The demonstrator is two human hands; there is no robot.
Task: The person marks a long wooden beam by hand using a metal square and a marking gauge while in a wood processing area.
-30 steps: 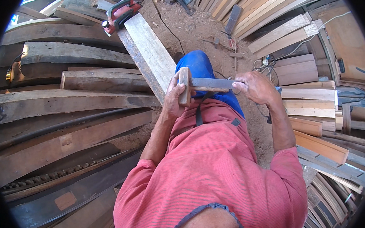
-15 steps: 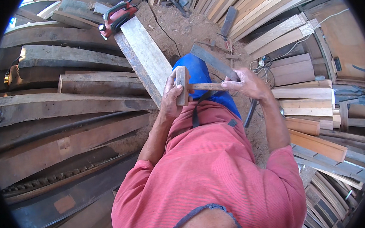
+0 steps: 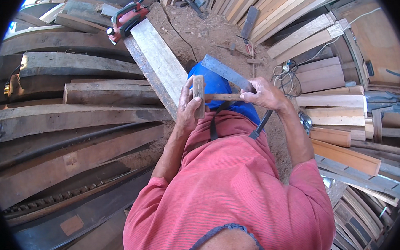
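Observation:
A small wooden block [image 3: 199, 96] is gripped upright in my left hand [image 3: 188, 108], thumb pressed on its face. From the block a thin wooden rod [image 3: 223, 97] runs right; together they look like a marking gauge. My right hand [image 3: 264, 93] pinches the rod's far end between thumb and fingers. The same hand holds a flat grey metal blade [image 3: 224, 71], which slants up and left above the rod. Its grip end is hidden in the hand. Below that hand a dark bar or strap [image 3: 262, 123] reaches my shirt; whether it joins the blade I cannot tell.
A red electric planer [image 3: 129, 21] rests on the far end of a long board [image 3: 158, 49]. Heavy timbers [image 3: 86, 63] lie stacked at left. At right are sawn planks [image 3: 327, 78] and a coiled cord [image 3: 288, 78]. Hand tools [image 3: 250, 23] lie on the sawdust-covered ground ahead.
The metal blade has tipped slightly left and down, and my right hand has shifted slightly left. The dark bar's lower end has swung left onto my shirt. Both hands keep their holds.

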